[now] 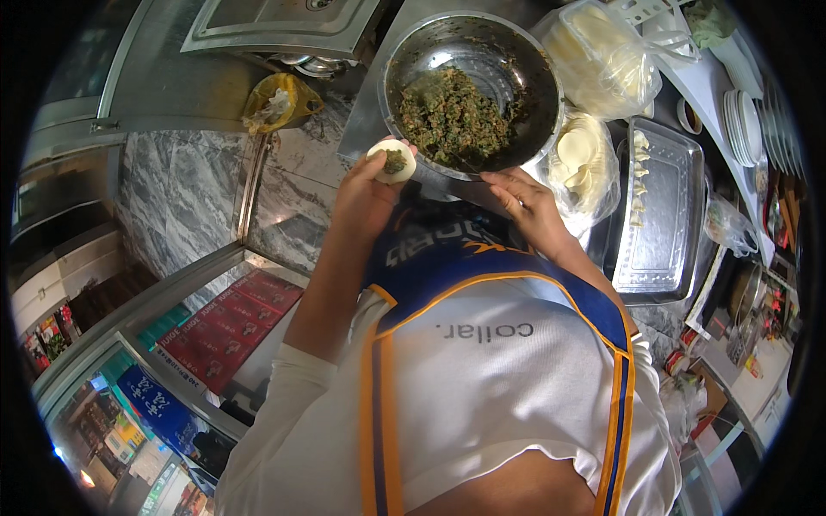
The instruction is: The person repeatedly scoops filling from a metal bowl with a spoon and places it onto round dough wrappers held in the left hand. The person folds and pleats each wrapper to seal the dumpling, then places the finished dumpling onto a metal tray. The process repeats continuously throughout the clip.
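My left hand [369,190] holds a round dough wrapper [408,170] to the left of a steel mixing bowl [404,55]. A small mound of green-brown filling [393,161] lies on the wrapper, which is unfolded. More chopped filling [455,116] is heaped in the bowl. Close to the bowl's near rim, my right hand [526,197] pinches what looks like a thin utensil [461,161]; its far end reaches the filling and is hard to make out. Right of the bowl, round wrappers [577,145] sit in an opened plastic bag.
A metal tray [664,219] at the right bears a row of folded dumplings [639,171] along its left side. Behind the wrappers stands a tied bag of more dough [594,58]. Stacked plates [739,126] are farther right. A yellow bag [274,106] hangs left, below a steel sink [277,26].
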The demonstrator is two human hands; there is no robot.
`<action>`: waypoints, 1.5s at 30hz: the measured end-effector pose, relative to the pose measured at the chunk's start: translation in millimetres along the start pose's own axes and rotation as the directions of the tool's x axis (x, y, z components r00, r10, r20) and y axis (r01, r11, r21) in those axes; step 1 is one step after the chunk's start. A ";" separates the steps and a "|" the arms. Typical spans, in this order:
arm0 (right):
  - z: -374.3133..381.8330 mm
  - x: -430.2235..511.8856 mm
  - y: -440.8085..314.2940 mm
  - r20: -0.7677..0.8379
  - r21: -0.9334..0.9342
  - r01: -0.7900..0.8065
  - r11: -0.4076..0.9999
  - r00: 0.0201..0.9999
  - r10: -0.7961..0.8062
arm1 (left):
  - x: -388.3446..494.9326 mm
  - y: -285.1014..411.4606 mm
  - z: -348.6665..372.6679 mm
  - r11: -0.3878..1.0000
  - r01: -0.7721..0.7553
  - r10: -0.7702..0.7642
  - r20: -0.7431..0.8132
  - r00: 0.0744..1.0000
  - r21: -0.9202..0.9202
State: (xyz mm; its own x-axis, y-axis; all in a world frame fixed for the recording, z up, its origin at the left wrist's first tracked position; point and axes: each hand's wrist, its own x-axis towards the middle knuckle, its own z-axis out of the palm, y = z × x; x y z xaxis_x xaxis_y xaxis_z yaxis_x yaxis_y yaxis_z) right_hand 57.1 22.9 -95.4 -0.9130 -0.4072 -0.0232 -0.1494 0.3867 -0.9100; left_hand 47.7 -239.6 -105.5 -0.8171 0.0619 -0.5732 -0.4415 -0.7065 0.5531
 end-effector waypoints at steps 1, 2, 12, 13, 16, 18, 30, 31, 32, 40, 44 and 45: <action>0.8 -0.1 -0.2 0.004 0.001 0.000 1.000 1.000 0.000 | -0.6 -0.2 0.5 1.000 -0.015 0.015 -0.001 1.000 0.024; 1.4 -0.1 -0.5 0.008 0.001 0.000 1.000 1.000 0.000 | -1.0 0.1 1.1 0.999 -0.013 0.013 -0.010 1.000 0.040; -9.9 -6.7 -32.6 -0.122 0.758 -0.140 0.637 0.929 0.349 | -1.3 15.4 43.0 0.987 0.151 -0.144 0.113 0.983 -0.053; -8.9 -6.6 -34.7 -0.154 0.655 -0.104 0.748 0.951 0.267 | -0.2 15.3 51.2 0.983 0.171 -0.163 0.116 0.980 -0.064; -7.7 -8.7 -37.5 -0.196 0.222 0.042 0.974 0.981 0.003 | 1.8 16.9 68.4 0.967 0.230 -0.214 0.144 0.966 -0.107; -5.3 -6.2 -35.1 -0.178 -0.092 0.236 0.967 0.952 -0.249 | 6.0 16.7 74.1 0.940 0.271 -0.238 0.170 0.956 -0.207; -4.5 -7.2 -19.0 -0.150 -0.449 0.309 0.838 0.899 -0.412 | 23.9 12.1 58.1 0.990 0.046 -0.048 -0.013 0.999 -0.136; -3.6 -5.9 -16.0 -0.140 -0.469 0.233 0.852 0.932 -0.333 | 23.1 14.3 57.3 0.998 0.008 -0.007 0.009 1.000 -0.056; -3.8 -5.5 -13.8 -0.145 -0.485 0.167 0.859 0.953 -0.267 | 21.6 16.3 56.8 0.999 -0.041 0.040 0.037 0.999 0.021; -12.7 6.7 -29.8 -0.012 -0.464 0.287 0.838 0.944 -0.330 | 13.5 28.9 67.2 0.993 0.103 -0.113 0.209 0.971 0.060; -6.9 34.2 -39.6 -0.211 -0.519 0.368 0.771 0.820 -0.532 | 7.3 27.7 77.4 0.970 0.227 -0.244 0.263 0.933 0.092; -6.0 38.7 -41.6 -0.215 -0.533 0.403 0.744 0.786 -0.580 | 6.0 26.0 80.1 0.966 0.247 -0.258 0.271 0.927 0.078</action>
State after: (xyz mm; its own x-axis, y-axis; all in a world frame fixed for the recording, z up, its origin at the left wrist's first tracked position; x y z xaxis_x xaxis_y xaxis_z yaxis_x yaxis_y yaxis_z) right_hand 25.8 -4.0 -56.0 -0.7127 -0.3663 0.5983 -0.6812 0.5649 -0.4657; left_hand 1.6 -201.1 -46.2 -0.7440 0.4312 -0.5104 -0.6568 -0.6125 0.4398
